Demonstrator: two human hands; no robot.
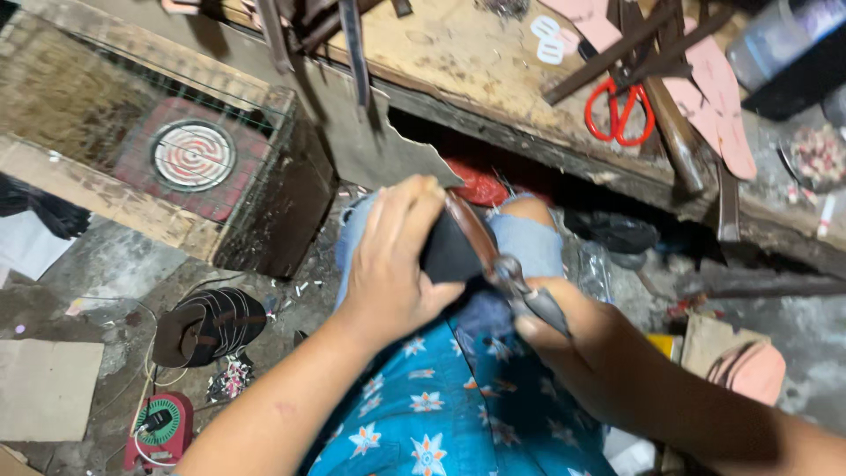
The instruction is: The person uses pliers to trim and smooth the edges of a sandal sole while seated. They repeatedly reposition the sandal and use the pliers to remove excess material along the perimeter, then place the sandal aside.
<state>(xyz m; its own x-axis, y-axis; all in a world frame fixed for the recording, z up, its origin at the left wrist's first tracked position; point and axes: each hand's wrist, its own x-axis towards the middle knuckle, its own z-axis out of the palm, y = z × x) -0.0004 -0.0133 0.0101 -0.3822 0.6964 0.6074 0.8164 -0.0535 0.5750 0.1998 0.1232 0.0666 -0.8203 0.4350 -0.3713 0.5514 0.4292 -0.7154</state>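
— Gripped how?
— Left hand [392, 256] is wrapped tight around a dark shoe [451, 251] with a brown sole edge, fingers curled over its top. Right hand [592, 345] is closed on the handles of metal pliers [522, 286], whose nose meets the shoe's edge.

— Where is the shoe?
— Over the person's knee, clad in torn jeans [529, 242], just below the workbench [476, 62].

— What lies around the workbench?
— On it, to the right, red scissors [619, 113] and pink sole cutouts [723, 97]. Left of it, a round electric heater coil [193, 155] in a wire-fronted box. On the floor below and to the left, a black strappy sandal [211, 324].
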